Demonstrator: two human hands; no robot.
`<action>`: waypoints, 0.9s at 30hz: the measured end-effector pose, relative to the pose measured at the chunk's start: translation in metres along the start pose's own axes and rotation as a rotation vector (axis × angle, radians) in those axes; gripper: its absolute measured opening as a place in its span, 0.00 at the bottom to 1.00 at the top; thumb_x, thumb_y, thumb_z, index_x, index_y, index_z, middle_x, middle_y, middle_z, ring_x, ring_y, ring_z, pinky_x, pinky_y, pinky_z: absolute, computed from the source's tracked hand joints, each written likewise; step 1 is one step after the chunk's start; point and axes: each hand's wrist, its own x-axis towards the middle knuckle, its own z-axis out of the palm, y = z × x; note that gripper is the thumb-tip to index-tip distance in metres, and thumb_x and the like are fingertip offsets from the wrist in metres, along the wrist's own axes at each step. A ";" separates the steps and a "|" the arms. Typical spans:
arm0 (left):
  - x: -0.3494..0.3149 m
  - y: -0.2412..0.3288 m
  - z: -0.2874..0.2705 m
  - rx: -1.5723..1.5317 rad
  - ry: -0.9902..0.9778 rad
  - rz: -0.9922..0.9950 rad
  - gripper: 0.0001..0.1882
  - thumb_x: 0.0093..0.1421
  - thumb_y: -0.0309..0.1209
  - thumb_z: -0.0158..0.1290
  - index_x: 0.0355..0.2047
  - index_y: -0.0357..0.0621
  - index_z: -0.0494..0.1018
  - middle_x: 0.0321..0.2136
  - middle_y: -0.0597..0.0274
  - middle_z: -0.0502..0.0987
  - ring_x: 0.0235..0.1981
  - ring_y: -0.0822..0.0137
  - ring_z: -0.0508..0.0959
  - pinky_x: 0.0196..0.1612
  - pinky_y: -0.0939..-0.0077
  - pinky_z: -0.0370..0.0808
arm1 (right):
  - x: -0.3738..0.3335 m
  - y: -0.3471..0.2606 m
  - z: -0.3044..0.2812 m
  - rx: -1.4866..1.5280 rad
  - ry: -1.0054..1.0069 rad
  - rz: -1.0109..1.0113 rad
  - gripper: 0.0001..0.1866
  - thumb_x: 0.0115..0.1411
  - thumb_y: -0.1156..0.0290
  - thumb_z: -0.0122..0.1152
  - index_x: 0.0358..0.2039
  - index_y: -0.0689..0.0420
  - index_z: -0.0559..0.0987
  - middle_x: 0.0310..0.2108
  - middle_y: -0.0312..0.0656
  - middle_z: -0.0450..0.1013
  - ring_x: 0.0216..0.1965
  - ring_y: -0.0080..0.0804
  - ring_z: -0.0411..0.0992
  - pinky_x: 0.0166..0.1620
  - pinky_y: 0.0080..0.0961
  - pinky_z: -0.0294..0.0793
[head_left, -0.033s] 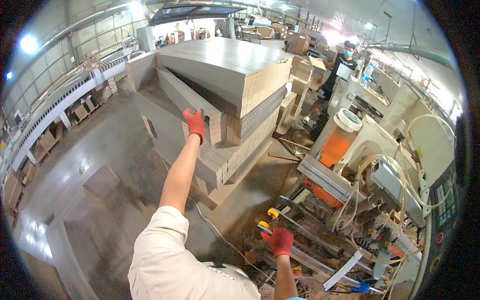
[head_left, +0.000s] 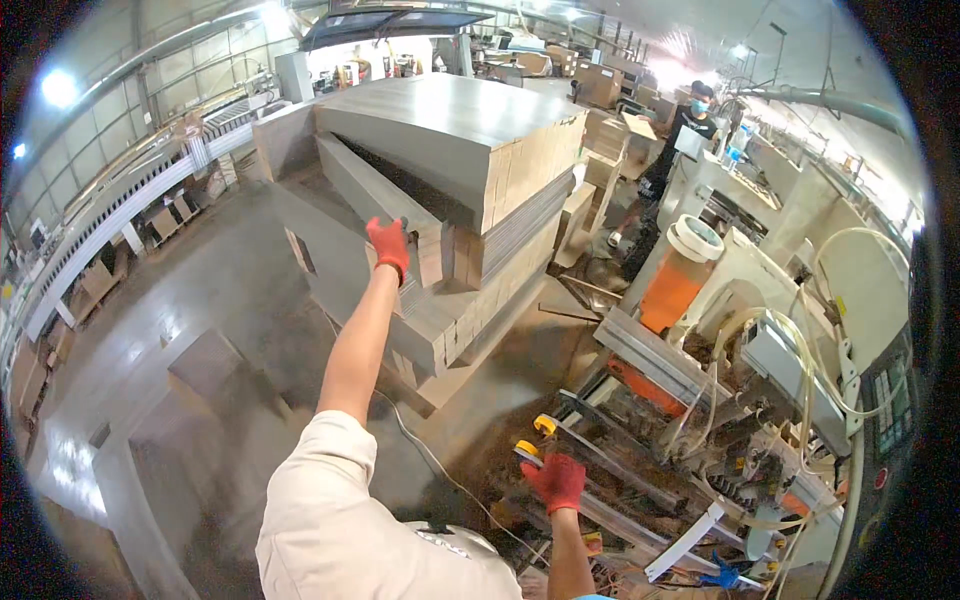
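Observation:
My left hand (head_left: 388, 246), in a red glove, reaches far out to a tall stack of grey-faced wooden boards (head_left: 470, 150). Its fingers curl over the near end of a long narrow board (head_left: 352, 178) lying on a lower step of the stack. My right hand (head_left: 556, 481), also in a red glove, rests low on the metal infeed rails of a machine (head_left: 640, 360), fingers spread, just below a yellow roller (head_left: 545, 425). It holds nothing.
Another person in dark clothes (head_left: 688, 122) stands behind the machine at the back right. An orange machine housing (head_left: 670, 292), white hoses and cables fill the right side. Low board stacks (head_left: 212, 368) sit on the floor at left, a long rack (head_left: 130, 210) beyond.

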 end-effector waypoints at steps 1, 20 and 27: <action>0.007 0.010 -0.015 0.035 -0.011 0.049 0.23 0.63 0.32 0.57 0.56 0.40 0.67 0.28 0.58 0.74 0.34 0.58 0.75 0.37 0.62 0.75 | 0.002 -0.006 0.001 0.006 0.019 -0.035 0.32 0.51 0.32 0.63 0.26 0.54 0.85 0.26 0.50 0.80 0.29 0.52 0.79 0.32 0.48 0.75; -0.252 0.049 -0.156 0.214 -1.001 -0.124 0.12 0.61 0.32 0.57 0.41 0.39 0.80 0.48 0.57 0.80 0.45 0.59 0.80 0.58 0.63 0.73 | -0.010 0.020 -0.003 0.533 0.405 -0.052 0.21 0.62 0.49 0.63 0.41 0.55 0.82 0.36 0.51 0.78 0.38 0.54 0.77 0.40 0.45 0.78; -0.223 0.037 -0.182 0.688 -0.947 0.691 0.32 0.48 0.38 0.70 0.53 0.44 0.73 0.43 0.53 0.78 0.47 0.49 0.77 0.53 0.58 0.71 | -0.041 -0.010 -0.111 1.320 0.961 0.055 0.29 0.66 0.66 0.52 0.65 0.63 0.64 0.55 0.47 0.73 0.54 0.39 0.71 0.64 0.38 0.63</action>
